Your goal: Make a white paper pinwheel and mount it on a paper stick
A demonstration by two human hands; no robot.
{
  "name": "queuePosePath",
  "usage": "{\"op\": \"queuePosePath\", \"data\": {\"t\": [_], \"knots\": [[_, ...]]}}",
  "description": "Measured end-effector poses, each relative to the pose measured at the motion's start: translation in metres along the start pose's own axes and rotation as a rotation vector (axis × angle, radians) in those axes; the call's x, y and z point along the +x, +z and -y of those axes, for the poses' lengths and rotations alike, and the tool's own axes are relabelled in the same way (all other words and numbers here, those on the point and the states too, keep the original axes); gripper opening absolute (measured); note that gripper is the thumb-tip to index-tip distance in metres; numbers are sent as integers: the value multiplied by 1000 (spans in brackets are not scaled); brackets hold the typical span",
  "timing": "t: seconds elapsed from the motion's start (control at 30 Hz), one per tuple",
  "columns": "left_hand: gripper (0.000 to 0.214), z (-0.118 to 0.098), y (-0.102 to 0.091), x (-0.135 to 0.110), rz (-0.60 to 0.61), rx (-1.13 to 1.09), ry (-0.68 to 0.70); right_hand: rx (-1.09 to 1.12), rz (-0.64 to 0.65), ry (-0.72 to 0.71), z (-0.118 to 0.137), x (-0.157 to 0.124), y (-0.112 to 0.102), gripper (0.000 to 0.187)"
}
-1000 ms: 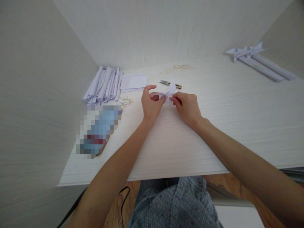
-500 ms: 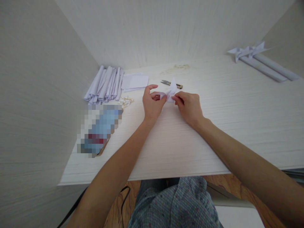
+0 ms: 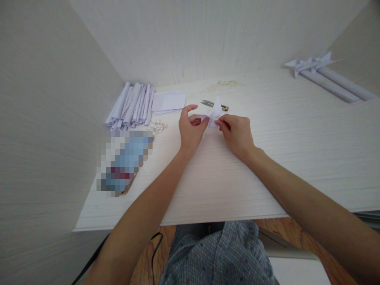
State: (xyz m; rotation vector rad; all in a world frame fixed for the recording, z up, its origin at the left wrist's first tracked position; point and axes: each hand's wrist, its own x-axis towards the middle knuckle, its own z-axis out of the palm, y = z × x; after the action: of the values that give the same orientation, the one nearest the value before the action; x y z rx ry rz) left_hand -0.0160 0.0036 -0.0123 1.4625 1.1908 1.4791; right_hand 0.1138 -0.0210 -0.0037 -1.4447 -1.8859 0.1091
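Note:
A white paper pinwheel (image 3: pixel 217 107) is held just above the desk, one pointed blade standing up. My left hand (image 3: pixel 191 128) pinches its left side between thumb and a finger, with the index finger raised away. From the right, the thumb and fingertips of my right hand (image 3: pixel 236 132) close on the pinwheel near its middle. Whether a small piece is also between those fingertips is hidden. Right behind the pinwheel lie thread snips (image 3: pixel 208 103), partly covered by the upright blade.
Rolled paper sticks (image 3: pixel 130 105) are piled at the back left, beside a stack of paper squares (image 3: pixel 173 101). Small pale pieces (image 3: pixel 158 126) lie near a blurred phone (image 3: pixel 127 162). Two pinwheels on paper sticks (image 3: pixel 329 85) rest at the far right of the white desk (image 3: pixel 219 190).
The pinwheel's upright blade has tipped slightly to the right. Both hands keep nearly the same place and grip.

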Motion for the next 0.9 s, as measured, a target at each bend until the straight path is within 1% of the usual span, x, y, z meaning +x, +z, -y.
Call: {"op": "queuePosePath", "data": {"t": [0.2, 0.4, 0.57, 0.73, 0.9], "knots": [[38, 1, 0, 0, 16, 6, 10, -10, 11, -14, 1, -1, -1, 25], [38, -1, 0, 0, -6, 2, -22, -51, 37, -28, 0, -1, 0, 25], [38, -2, 0, 0, -12, -13, -37, -41, 4, -26, -1, -2, 2, 25], [37, -2, -1, 0, -6, -16, -36, -86, 35, -8, 2, -2, 1, 27], [37, -1, 0, 0, -22, -16, -46, -110, 40, -40, 3, -2, 0, 23]]}}
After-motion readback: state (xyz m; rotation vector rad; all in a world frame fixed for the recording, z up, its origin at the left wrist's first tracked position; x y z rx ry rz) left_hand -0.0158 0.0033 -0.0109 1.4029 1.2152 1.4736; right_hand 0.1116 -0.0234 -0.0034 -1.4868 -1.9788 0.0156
